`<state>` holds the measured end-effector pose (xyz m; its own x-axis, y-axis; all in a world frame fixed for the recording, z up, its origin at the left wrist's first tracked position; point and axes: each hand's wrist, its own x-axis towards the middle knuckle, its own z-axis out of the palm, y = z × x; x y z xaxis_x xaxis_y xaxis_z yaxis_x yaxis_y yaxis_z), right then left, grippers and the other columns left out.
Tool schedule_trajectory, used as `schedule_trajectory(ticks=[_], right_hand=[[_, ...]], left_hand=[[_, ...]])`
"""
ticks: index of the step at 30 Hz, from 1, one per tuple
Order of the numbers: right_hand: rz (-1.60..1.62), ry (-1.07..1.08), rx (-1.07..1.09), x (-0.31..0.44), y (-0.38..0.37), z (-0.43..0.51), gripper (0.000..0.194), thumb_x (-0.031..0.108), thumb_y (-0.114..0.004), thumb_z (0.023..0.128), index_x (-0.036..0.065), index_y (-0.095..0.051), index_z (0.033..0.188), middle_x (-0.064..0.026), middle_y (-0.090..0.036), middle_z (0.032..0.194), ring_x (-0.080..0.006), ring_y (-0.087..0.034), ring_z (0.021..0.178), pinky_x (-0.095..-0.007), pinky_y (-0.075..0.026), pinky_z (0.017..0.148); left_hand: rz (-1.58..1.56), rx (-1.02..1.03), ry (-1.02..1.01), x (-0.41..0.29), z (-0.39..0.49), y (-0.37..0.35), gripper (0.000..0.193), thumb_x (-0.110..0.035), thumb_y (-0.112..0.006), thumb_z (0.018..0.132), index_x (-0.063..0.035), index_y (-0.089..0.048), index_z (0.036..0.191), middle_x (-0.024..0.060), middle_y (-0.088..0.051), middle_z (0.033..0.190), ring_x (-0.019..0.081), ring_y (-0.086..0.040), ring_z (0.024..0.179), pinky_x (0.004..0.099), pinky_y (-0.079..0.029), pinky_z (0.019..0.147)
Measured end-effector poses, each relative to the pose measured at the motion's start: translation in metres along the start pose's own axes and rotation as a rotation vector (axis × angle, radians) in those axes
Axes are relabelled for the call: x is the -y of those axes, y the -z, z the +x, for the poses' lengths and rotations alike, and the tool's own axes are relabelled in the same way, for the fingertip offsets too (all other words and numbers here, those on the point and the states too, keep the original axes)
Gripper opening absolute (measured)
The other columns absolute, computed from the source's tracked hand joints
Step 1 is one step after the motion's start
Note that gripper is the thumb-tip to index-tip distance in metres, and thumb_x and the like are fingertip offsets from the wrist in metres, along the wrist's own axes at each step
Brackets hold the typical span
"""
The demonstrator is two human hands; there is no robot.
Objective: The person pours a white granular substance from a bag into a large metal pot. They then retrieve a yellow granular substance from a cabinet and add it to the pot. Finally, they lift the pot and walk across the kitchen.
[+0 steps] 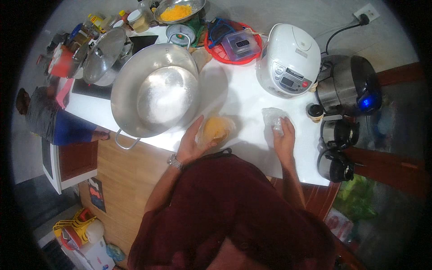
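My left hand [194, 141], with a metal watch at the wrist, is against a clear plastic bag of yellow-orange food [216, 130] at the counter's front edge. Whether its fingers grip the bag cannot be told. Over the counter on the right, my right hand [284, 133] has its fingers closed on a crumpled clear plastic bag [274, 118]. A large two-handled metal pot [126, 98] stands left of my left hand, with white powder or grains [168, 94] on its bottom. Farther back, a metal bowl [197, 7] of shredded yellow food sits on a green kitchen scale [182, 33].
A white rice cooker [290, 60] stands behind my right hand, beside a red basket [219, 55] with a plastic box. Black-and-steel appliances [351, 84] line the right side. A lidded pot [104, 57] and jars are back left. Another person [50, 114] is at the far left.
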<state>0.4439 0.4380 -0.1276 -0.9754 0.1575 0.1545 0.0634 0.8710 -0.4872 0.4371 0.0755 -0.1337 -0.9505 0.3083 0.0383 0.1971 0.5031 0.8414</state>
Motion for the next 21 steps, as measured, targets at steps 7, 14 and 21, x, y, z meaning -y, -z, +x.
schedule_trajectory(ticks=[7, 14, 21], right_hand=[[0.513, -0.406, 0.057, -0.010, 0.003, 0.017, 0.043, 0.022, -0.066, 0.097, -0.007, -0.060, 0.129, -0.0220, -0.068, 0.116, -0.0256, -0.065, 0.107, -0.0345, -0.049, 0.094], [0.692, -0.375, 0.069, 0.004, 0.008, 0.019, 0.045, 0.027, -0.064, 0.100, -0.009, -0.060, 0.126, -0.0123, -0.071, 0.099, -0.0163, -0.063, 0.089, -0.0287, -0.049, 0.082], [0.557, -0.238, 0.103, 0.034, -0.022, 0.020, 0.039, 0.024, -0.066, 0.098, -0.008, -0.064, 0.120, -0.0102, -0.070, 0.097, -0.0146, -0.062, 0.087, -0.0284, -0.049, 0.080]], left_hand=[[-0.256, -0.068, 0.004, 0.000, -0.001, -0.009, 0.036, -0.017, -0.064, 0.096, -0.0036, -0.064, 0.130, 0.0219, -0.061, 0.136, 0.0332, -0.061, 0.124, 0.0388, -0.047, 0.105], [-0.415, -0.284, 0.351, 0.008, -0.039, 0.003, 0.031, -0.015, -0.054, 0.104, 0.0031, -0.063, 0.128, 0.0149, -0.069, 0.124, 0.0187, -0.063, 0.115, 0.0323, -0.050, 0.098], [-0.524, -0.377, 0.378, 0.024, -0.064, 0.016, 0.053, -0.010, -0.065, 0.098, -0.0005, -0.047, 0.146, 0.0102, -0.062, 0.132, 0.0188, -0.058, 0.123, 0.0353, -0.050, 0.101]])
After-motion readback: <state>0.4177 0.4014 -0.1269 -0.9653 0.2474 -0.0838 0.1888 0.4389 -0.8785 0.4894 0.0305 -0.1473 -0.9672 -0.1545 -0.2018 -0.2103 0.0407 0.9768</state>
